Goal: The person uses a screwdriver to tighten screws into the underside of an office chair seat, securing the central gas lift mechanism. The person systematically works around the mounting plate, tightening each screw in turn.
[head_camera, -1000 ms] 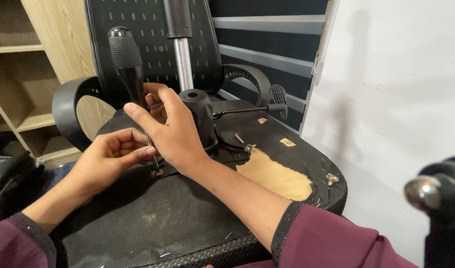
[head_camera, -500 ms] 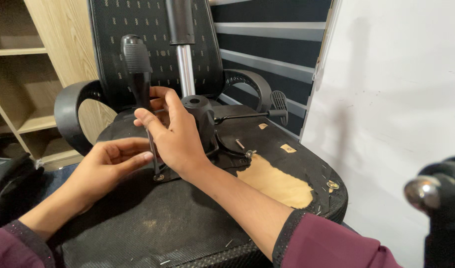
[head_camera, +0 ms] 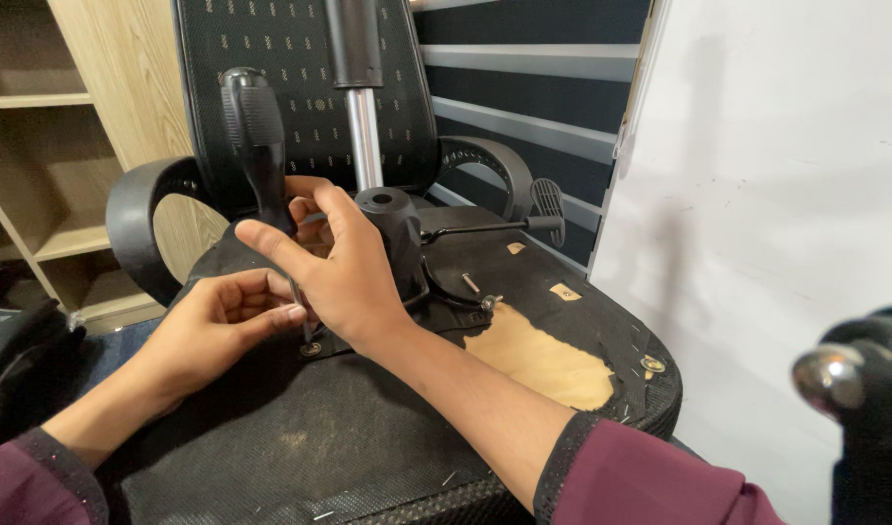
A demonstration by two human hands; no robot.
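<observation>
Black-handled screwdriver with a thin steel shaft (head_camera: 261, 146) stands upright on a screw (head_camera: 312, 348) in the upturned black office chair seat base (head_camera: 300, 437). The right hand (head_camera: 344, 267) is loosely curled around the handle's lower part, fingers partly spread, while the left hand (head_camera: 222, 326) pinches the shaft near the tip. It looks light and stiff but probably tippy, so I'd grab that ribbed handle for grip.

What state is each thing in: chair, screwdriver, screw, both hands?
Office chair: upside down, underside fabric torn, wood showing.
Screwdriver: upright, tip at the screw.
Screw: sitting in the mechanism plate; tightness unclear.
Right hand: loose grip on the screwdriver.
Left hand: fingertips pinching the shaft near the tip.
</observation>
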